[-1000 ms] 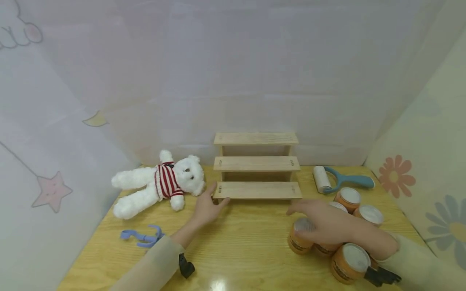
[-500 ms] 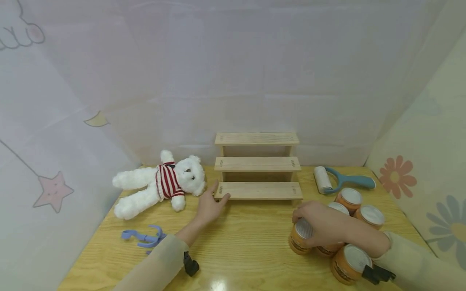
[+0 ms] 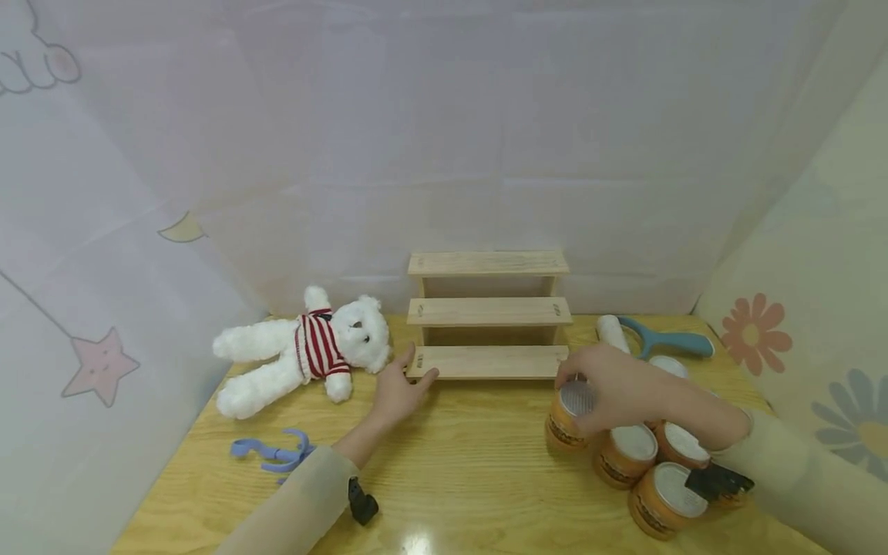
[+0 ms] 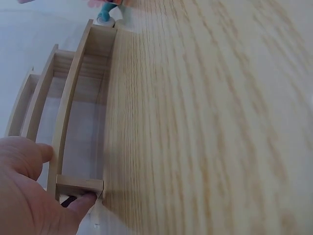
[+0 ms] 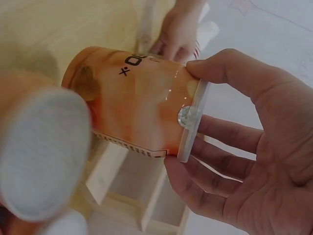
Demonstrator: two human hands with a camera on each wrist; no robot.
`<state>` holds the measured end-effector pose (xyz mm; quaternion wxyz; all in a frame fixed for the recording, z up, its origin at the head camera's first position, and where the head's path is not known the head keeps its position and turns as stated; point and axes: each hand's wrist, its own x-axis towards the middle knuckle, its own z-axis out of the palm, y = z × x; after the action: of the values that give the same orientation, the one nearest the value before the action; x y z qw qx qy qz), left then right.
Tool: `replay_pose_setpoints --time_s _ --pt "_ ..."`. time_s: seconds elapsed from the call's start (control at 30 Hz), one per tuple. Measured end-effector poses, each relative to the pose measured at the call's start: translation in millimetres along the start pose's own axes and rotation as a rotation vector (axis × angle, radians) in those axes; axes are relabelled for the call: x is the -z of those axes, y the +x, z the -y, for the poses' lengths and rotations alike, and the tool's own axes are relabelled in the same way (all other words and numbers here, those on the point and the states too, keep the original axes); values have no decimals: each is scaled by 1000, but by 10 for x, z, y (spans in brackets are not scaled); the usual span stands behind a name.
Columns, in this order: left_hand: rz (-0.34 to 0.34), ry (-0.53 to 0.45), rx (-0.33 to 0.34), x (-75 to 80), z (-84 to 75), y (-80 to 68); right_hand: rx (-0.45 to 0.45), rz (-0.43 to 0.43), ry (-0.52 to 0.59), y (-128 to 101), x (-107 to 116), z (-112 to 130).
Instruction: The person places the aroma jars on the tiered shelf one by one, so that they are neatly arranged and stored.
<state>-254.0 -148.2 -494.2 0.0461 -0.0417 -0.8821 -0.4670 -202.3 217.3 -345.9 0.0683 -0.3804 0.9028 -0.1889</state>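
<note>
My right hand (image 3: 610, 385) grips an orange can (image 3: 569, 420) with a silver lid by its top rim, lifted just above the table in front of the wooden three-step shelf (image 3: 489, 312). In the right wrist view the fingers (image 5: 220, 142) curl round the lid of the orange can (image 5: 132, 98). My left hand (image 3: 398, 389) holds the left end of the shelf's lowest step, thumb and fingers against the wood. The left wrist view shows the thumb (image 4: 80, 203) at the corner of the shelf (image 4: 73, 107).
Several more orange cans (image 3: 645, 470) stand at the front right. A lint roller (image 3: 652, 335) with a teal handle lies behind them. A white teddy bear (image 3: 305, 351) in a striped shirt lies left of the shelf. A blue plastic hook (image 3: 274, 455) lies front left.
My right hand closed on the can's lid and lifted it up and toward the shelf. The left hand stayed at the shelf's corner.
</note>
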Motion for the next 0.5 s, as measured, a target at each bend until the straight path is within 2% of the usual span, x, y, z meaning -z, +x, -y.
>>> replay_pose_setpoints --time_s 0.27,0.5 --pt "-11 18 -9 16 44 14 26 -125 -97 177 424 -48" --pt "-26 15 -45 0 60 33 -31 -147 -104 354 722 -71"
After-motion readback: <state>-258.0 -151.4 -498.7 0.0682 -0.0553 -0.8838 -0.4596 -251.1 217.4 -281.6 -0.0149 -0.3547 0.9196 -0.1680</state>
